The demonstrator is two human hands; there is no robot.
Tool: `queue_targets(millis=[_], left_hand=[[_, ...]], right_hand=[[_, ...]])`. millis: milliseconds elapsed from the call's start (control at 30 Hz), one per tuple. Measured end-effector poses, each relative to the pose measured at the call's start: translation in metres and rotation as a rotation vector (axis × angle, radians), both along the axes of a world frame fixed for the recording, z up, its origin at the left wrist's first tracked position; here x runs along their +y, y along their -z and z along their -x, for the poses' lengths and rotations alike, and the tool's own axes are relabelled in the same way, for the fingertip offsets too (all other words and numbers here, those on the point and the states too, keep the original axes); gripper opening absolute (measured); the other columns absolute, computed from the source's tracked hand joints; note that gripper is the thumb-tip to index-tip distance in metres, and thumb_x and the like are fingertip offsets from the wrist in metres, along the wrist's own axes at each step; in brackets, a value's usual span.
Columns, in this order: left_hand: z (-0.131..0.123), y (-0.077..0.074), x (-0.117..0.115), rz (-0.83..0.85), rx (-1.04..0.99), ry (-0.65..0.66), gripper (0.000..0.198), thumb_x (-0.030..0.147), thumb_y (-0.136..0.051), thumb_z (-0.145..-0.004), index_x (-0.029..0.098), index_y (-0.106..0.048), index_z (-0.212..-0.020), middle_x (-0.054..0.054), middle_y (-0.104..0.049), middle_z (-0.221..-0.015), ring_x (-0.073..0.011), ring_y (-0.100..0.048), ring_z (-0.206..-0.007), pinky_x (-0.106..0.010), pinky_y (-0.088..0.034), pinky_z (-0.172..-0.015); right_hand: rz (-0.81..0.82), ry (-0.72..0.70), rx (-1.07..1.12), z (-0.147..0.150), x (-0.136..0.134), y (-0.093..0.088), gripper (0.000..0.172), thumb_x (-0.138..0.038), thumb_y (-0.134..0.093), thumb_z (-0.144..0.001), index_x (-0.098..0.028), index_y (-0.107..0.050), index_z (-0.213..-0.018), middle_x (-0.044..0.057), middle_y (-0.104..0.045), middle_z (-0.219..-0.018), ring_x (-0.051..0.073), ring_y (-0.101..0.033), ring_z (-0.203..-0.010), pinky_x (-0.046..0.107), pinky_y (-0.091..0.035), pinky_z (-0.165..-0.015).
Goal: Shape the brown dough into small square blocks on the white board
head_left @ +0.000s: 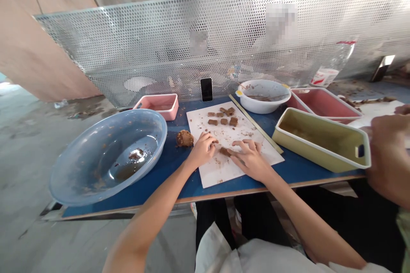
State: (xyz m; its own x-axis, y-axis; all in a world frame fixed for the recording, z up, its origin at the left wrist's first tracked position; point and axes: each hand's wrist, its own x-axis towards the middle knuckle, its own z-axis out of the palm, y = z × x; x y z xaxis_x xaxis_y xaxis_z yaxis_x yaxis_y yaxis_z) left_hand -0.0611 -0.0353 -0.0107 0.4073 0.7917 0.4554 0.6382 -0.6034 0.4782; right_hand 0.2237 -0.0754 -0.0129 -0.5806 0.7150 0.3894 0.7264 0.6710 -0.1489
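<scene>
On a white board (232,170) lies a short brown block of what looks like clay (225,152). My right hand (251,158) rests on the board with its fingers apart, the thumb side touching the block's right end. To the left, my left hand (204,150) has its fingers curled together, and a small brown bit (215,141) shows at the fingertips. Farther up the board, several brown blocks (224,121) lie in rough rows among crumbs. A large brown lump (185,138) sits just off the board's left edge.
A big blue basin (77,162) stands left, a pink tray (171,111) behind it. A phone (206,89) leans upright against the perforated metal screen (153,42). A flat strip (256,126), white basin (264,106), green bin (307,149) and another person's hand (389,149) are right.
</scene>
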Motion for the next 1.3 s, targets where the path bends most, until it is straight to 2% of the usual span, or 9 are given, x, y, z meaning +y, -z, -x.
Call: queue_targets(millis=[67,233,367,467,767,933,1033,1167,1300], left_hand=[[0.0,0.0,0.0,-0.002,0.0,-0.003,0.028,0.004,-0.054,-0.1,0.02,-0.075,-0.11,-0.01,-0.071,-0.108,-0.0298,-0.064,-0.117,-0.049,-0.058,-0.111],[0.001,0.0,0.0,0.002,0.011,-0.001,0.027,0.005,-0.055,-0.1,0.02,-0.075,-0.11,-0.01,-0.071,-0.11,-0.0305,-0.064,-0.117,-0.051,-0.057,-0.112],[0.0,-0.001,0.0,0.006,-0.002,0.007,0.028,0.006,-0.053,-0.101,0.02,-0.075,-0.11,-0.01,-0.07,-0.109,-0.03,-0.064,-0.116,-0.051,-0.058,-0.112],[0.0,-0.002,-0.001,0.009,-0.003,0.007,0.027,0.006,-0.053,-0.101,0.02,-0.075,-0.11,-0.01,-0.07,-0.109,-0.0305,-0.064,-0.116,-0.051,-0.059,-0.11],[-0.001,-0.002,-0.001,0.021,0.006,0.007,0.028,0.005,-0.054,-0.101,0.02,-0.075,-0.11,-0.01,-0.071,-0.11,-0.0306,-0.064,-0.118,-0.05,-0.059,-0.109],[-0.001,-0.006,-0.002,0.046,0.016,0.005,0.028,0.007,-0.052,-0.102,0.02,-0.076,-0.111,-0.011,-0.07,-0.111,-0.0309,-0.063,-0.118,-0.05,-0.059,-0.11],[-0.001,-0.005,-0.002,0.036,0.009,0.004,0.026,0.008,-0.053,-0.102,0.019,-0.075,-0.11,-0.011,-0.07,-0.111,-0.0309,-0.063,-0.118,-0.051,-0.059,-0.11],[0.0,0.0,0.0,0.018,-0.008,0.0,0.027,0.005,-0.053,-0.1,0.019,-0.074,-0.109,-0.011,-0.071,-0.109,-0.0304,-0.063,-0.118,-0.05,-0.059,-0.109],[0.001,0.001,0.001,0.024,-0.006,-0.017,0.028,0.003,-0.054,-0.097,0.02,-0.075,-0.107,-0.011,-0.071,-0.108,-0.0307,-0.063,-0.117,-0.05,-0.06,-0.107]], right_hand=[[0.0,-0.022,0.015,0.0,0.0,0.0,0.043,-0.042,-0.047,-0.122,-0.035,-0.09,-0.125,0.012,-0.07,-0.149,0.04,-0.054,-0.136,0.055,-0.043,-0.103],[0.047,-0.061,-0.013,0.003,-0.001,-0.002,0.048,-0.049,-0.046,-0.122,-0.037,-0.074,-0.158,0.014,-0.065,-0.157,0.04,-0.053,-0.137,0.056,-0.045,-0.107],[0.064,-0.018,-0.006,0.004,-0.002,-0.003,0.048,-0.049,-0.042,-0.123,-0.038,-0.082,-0.147,0.013,-0.066,-0.154,0.04,-0.053,-0.136,0.057,-0.044,-0.106],[0.088,-0.035,-0.033,0.004,-0.002,-0.004,0.049,-0.051,-0.042,-0.123,-0.041,-0.074,-0.159,0.012,-0.063,-0.161,0.041,-0.051,-0.139,0.059,-0.044,-0.108],[0.101,-0.033,-0.029,0.006,0.0,-0.005,0.051,-0.054,-0.039,-0.123,-0.045,-0.068,-0.164,0.011,-0.062,-0.161,0.041,-0.049,-0.141,0.062,-0.043,-0.111],[0.099,-0.014,-0.004,0.006,-0.001,-0.001,0.05,-0.052,-0.041,-0.122,-0.04,-0.077,-0.155,0.013,-0.063,-0.157,0.042,-0.05,-0.142,0.061,-0.043,-0.113],[0.144,-0.061,0.007,0.005,-0.001,-0.005,0.052,-0.053,-0.041,-0.122,-0.039,-0.072,-0.161,0.015,-0.06,-0.159,0.041,-0.05,-0.142,0.061,-0.044,-0.114],[0.235,-0.1,0.024,0.002,0.016,-0.016,0.052,-0.056,-0.044,-0.12,-0.041,-0.067,-0.164,0.016,-0.058,-0.159,0.04,-0.05,-0.146,0.065,-0.045,-0.12],[0.326,-0.199,-0.088,0.0,0.052,-0.029,0.054,-0.065,-0.069,-0.106,-0.05,-0.07,-0.159,0.01,-0.059,-0.161,0.042,-0.048,-0.15,0.069,-0.045,-0.122]])
